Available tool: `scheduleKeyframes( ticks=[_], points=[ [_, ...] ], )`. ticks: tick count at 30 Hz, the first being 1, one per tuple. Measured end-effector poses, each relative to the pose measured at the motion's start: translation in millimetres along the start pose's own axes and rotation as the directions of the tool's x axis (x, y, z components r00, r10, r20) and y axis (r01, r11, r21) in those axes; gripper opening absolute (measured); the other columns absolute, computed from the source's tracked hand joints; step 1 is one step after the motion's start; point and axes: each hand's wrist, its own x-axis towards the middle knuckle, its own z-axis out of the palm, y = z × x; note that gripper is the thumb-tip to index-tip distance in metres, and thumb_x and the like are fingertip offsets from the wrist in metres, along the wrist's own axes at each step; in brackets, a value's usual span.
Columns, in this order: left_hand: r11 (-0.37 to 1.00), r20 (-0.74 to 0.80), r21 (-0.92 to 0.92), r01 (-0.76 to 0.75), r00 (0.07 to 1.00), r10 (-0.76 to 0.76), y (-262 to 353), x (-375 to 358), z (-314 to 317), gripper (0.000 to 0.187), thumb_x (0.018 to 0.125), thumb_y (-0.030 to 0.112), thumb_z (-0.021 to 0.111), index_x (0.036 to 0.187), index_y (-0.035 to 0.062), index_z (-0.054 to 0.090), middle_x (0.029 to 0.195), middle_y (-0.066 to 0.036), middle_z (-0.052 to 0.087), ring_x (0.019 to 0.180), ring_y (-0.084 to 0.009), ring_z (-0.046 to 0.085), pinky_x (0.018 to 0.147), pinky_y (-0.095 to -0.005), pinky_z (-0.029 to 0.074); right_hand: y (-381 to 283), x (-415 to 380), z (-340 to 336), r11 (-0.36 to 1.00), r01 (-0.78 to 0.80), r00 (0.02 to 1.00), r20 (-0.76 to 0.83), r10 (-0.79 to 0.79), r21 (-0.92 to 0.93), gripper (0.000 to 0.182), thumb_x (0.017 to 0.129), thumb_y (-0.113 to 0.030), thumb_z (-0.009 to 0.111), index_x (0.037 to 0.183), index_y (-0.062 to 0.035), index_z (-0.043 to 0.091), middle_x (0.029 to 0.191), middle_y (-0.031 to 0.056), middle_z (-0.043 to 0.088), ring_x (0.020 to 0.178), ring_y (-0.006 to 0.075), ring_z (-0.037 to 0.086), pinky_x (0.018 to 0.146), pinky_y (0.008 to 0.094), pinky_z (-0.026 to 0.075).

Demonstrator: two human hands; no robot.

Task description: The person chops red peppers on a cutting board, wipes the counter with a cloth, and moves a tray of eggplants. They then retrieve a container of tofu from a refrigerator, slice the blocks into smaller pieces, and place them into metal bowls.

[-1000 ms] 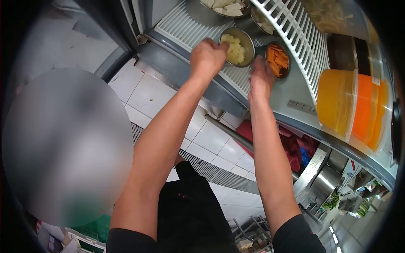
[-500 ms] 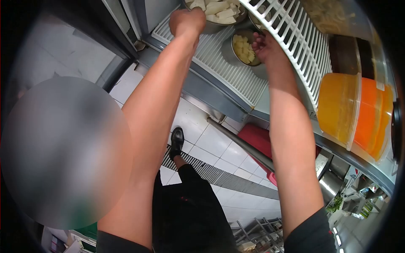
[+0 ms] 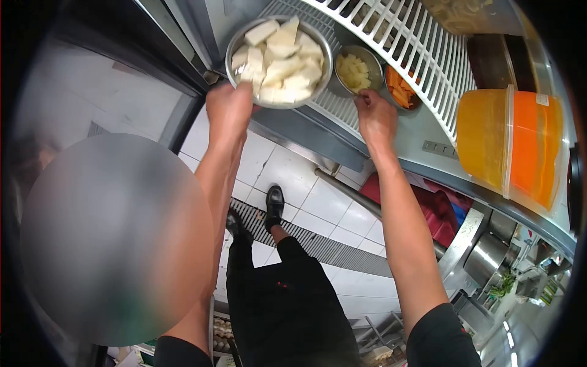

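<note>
My left hand (image 3: 230, 111) grips the near rim of a large round metal bowl (image 3: 230, 49) full of pale cut chunks (image 3: 284, 64). The bowl is at the front edge of a white wire fridge shelf (image 3: 342, 113). My right hand (image 3: 376, 116) pinches the near rim of a smaller metal bowl (image 3: 341, 50) with yellowish-white cubes (image 3: 353, 72). Just right of it, a third metal bowl with orange strips (image 3: 400, 88) sits partly under the upper rack.
The upper white rack (image 3: 422, 61) overhangs the bowls. Tubs of yellow (image 3: 480, 134) and orange (image 3: 532, 147) contents stand at the right. Below are a red container (image 3: 431, 217), a floor grate (image 3: 324, 244) and tiles. A blurred disc covers the left.
The large bowl has come outward and into fuller view. My right hand has moved from beside the cubes to the small bowl's near rim. The orange strips now show.
</note>
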Motion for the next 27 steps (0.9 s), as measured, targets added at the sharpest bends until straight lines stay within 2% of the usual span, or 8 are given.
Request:
scheduleKeyframes(
  ticks=[4,6,9,10,13,16,22,27],
  points=[
    [0.993,-0.023,-0.054,0.109,0.994,-0.11,-17.7,-54.0,-42.6,0.03,0.086,0.009,0.058,0.096,-0.0176,0.068,0.086,-0.016,0.071,0.075,-0.0163,0.067,0.072,-0.0297,0.056,16.5,-10.2,-8.4,0.996,-0.043,0.999,-0.014,0.042,-0.081,0.028,0.092,-0.025,0.062,0.111,-0.0063,0.074,0.091,0.0218,0.073,0.086,0.0413,0.07,0.081,0.0483,0.055],
    [0.983,-0.09,-0.078,0.168,0.981,-0.175,-25.6,-76.4,-58.8,0.016,0.083,0.009,0.061,0.075,-0.0045,0.063,0.066,-0.001,0.055,0.055,-0.0087,0.048,0.062,-0.029,0.052,10.5,-15.8,-13.2,0.988,-0.062,0.998,-0.033,0.058,-0.143,0.03,0.092,-0.024,0.063,0.114,-0.0047,0.072,0.093,0.0232,0.073,0.084,0.0423,0.07,0.08,0.0489,0.055],
    [0.98,-0.094,-0.001,0.198,0.976,-0.197,-57.5,-96.6,-95.4,0.015,0.083,0.009,0.062,0.074,-0.0026,0.064,0.063,0.0,0.055,0.054,-0.0076,0.047,0.057,-0.027,0.047,-30.0,-19.2,-25.3,0.993,0.077,0.925,-0.364,-0.106,-0.092,0.037,0.095,-0.024,0.064,0.123,-0.0007,0.066,0.103,0.0233,0.072,0.083,0.0397,0.071,0.075,0.0464,0.056],
    [0.976,-0.102,0.012,0.216,0.972,-0.213,-61.5,-104.8,-103.8,0.016,0.083,0.008,0.061,0.076,-0.004,0.066,0.064,-0.001,0.057,0.056,-0.0073,0.047,0.056,-0.0263,0.042,-53.1,-16.4,-23.4,0.939,-0.093,0.981,-0.13,0.143,0.331,0.039,0.097,-0.026,0.063,0.128,-0.0015,0.061,0.112,0.0224,0.069,0.087,0.0386,0.071,0.076,0.0443,0.057],
    [0.968,-0.119,-0.002,0.25,0.961,-0.248,-62.4,-135.3,-121.7,0.018,0.085,0.008,0.06,0.081,-0.006,0.07,0.067,-0.002,0.061,0.058,-0.0061,0.048,0.054,-0.0251,0.035,-98.2,32.3,7.9,-0.037,-0.458,0.823,0.439,0.359,0.888,0.056,0.103,-0.03,0.058,0.143,0.0063,0.041,0.135,0.0288,0.053,0.121,0.0432,0.058,0.092,0.0436,0.058],
    [0.958,-0.144,-0.061,0.281,0.947,-0.287,-60.8,-165.7,-136.0,0.011,0.085,0.007,0.064,0.077,-0.0007,0.066,0.065,0.002,0.057,0.056,-0.0053,0.047,0.054,-0.0225,0.038,-99.2,117.6,54.1,-0.438,-0.191,0.892,0.342,0.296,0.878,0.056,0.097,-0.035,0.066,0.139,-0.0039,0.045,0.138,0.0228,0.049,0.127,0.0411,0.048,0.097,0.052,0.055],
    [0.923,-0.131,-0.012,0.385,0.914,-0.383,-49.9,-212.7,-179.7,0.02,0.087,0.003,0.058,0.097,-0.0085,0.072,0.082,-0.005,0.07,0.068,-0.0076,0.06,0.064,-0.0241,0.048,-116.2,119.3,61.6,-0.488,-0.18,0.858,0.379,0.348,0.854,0.052,0.096,-0.032,0.067,0.136,-0.0052,0.047,0.132,0.0208,0.051,0.124,0.0403,0.05,0.096,0.0521,0.056],
    [0.939,-0.116,-0.008,0.344,0.932,-0.342,-52.6,-219.8,-182.5,0.016,0.085,0.002,0.058,0.088,-0.006,0.072,0.077,-0.003,0.068,0.063,-0.0059,0.054,0.061,-0.024,0.044,-130.9,106.7,64.5,-0.504,-0.17,0.808,0.413,0.421,0.847,0.048,0.095,-0.03,0.068,0.133,-0.0065,0.049,0.126,0.0187,0.054,0.121,0.0396,0.053,0.095,0.0522,0.056]
  ],
)
